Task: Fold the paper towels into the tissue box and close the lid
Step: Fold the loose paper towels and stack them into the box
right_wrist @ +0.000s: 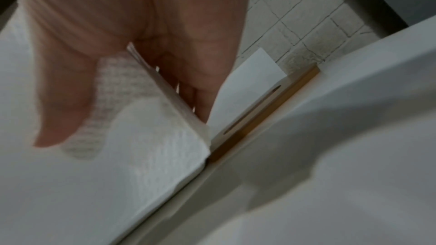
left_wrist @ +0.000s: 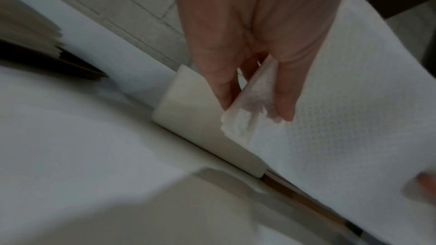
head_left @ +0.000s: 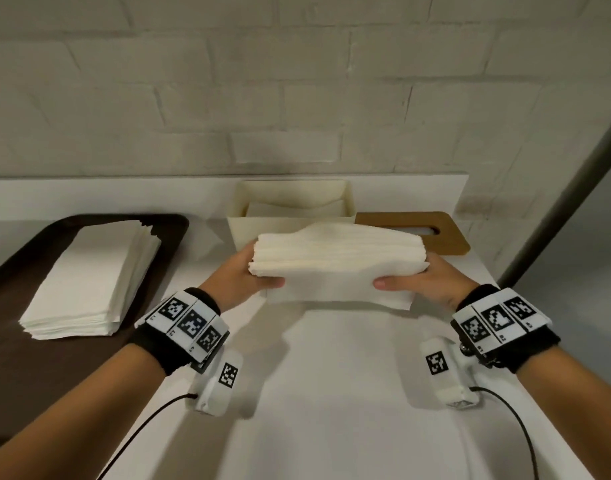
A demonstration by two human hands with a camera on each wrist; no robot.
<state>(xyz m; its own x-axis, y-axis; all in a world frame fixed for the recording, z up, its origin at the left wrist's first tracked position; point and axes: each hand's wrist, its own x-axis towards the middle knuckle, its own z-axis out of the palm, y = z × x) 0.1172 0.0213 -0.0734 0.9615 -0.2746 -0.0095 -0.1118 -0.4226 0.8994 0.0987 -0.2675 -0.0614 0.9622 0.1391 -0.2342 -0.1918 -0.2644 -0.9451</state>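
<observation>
A thick folded stack of white paper towels [head_left: 338, 261] hangs in the air just in front of the open cream tissue box [head_left: 290, 223]. My left hand [head_left: 252, 271] grips its left end, thumb on the near face. At the right end my right hand [head_left: 411, 278] grips it the same way. In the left wrist view the fingers [left_wrist: 283, 90] pinch the towel stack [left_wrist: 342, 118] beside the box [left_wrist: 195, 118]. The right wrist view has the thumb [right_wrist: 61, 100] over the towel stack [right_wrist: 153, 146]. The box holds some towels inside. Its wooden lid [head_left: 432, 233] with a slot lies flat to the box's right.
A dark brown tray [head_left: 27, 358] at the left carries another pile of flat paper towels [head_left: 92, 278]. The white counter [head_left: 331, 393] runs to a white brick wall behind the box. Its right edge falls away near a grey post [head_left: 556, 202].
</observation>
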